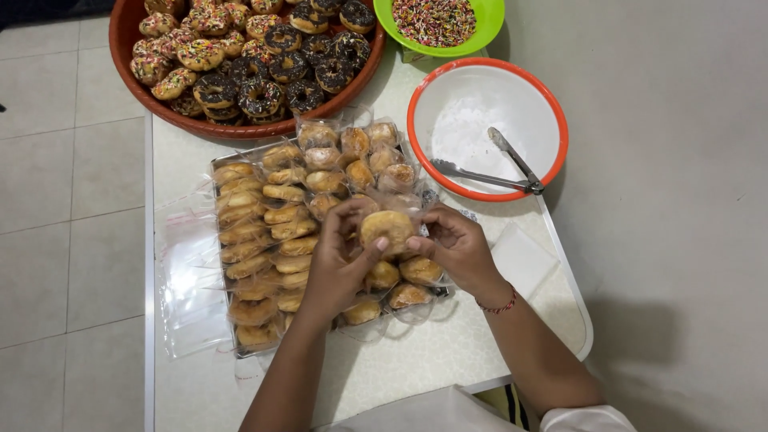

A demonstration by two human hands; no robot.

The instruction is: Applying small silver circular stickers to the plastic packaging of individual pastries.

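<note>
1. The fingers [376, 244] of the left hand [340, 256] pinch the near left edge of a plain doughnut in a clear wrapper [387, 228], thumb on top, the other fingers curled behind it.
2. The right hand [458, 244] grips the same wrapped doughnut from the right, its fingers bent and pressed against the plastic; a red thread bracelet [500, 306] sits at that wrist.
3. The wrapped doughnut is held up between both hands, just above the middle of a metal tray [240, 348] on the white worktop [384, 376].
4. The tray is packed with more wrapped plain doughnuts [264, 232], standing on edge in rows on the left and lying looser on the far right.
5. A loose stack of empty clear bags [188, 272] lies on the worktop just left of the tray.
6. At the far left stands a large brown bowl [128, 36] heaped with chocolate-glazed and sprinkled doughnuts [256, 64].
7. To the far right of it is a green bowl [490, 20] of coloured sprinkles [434, 20].
8. Nearer, on the right, an orange-rimmed white bowl [464, 104] holds a pair of metal tongs [496, 168].
9. A folded white napkin [524, 260] lies on the worktop just right of the right hand.
10. Pale floor tiles [72, 200] show on the left.
</note>
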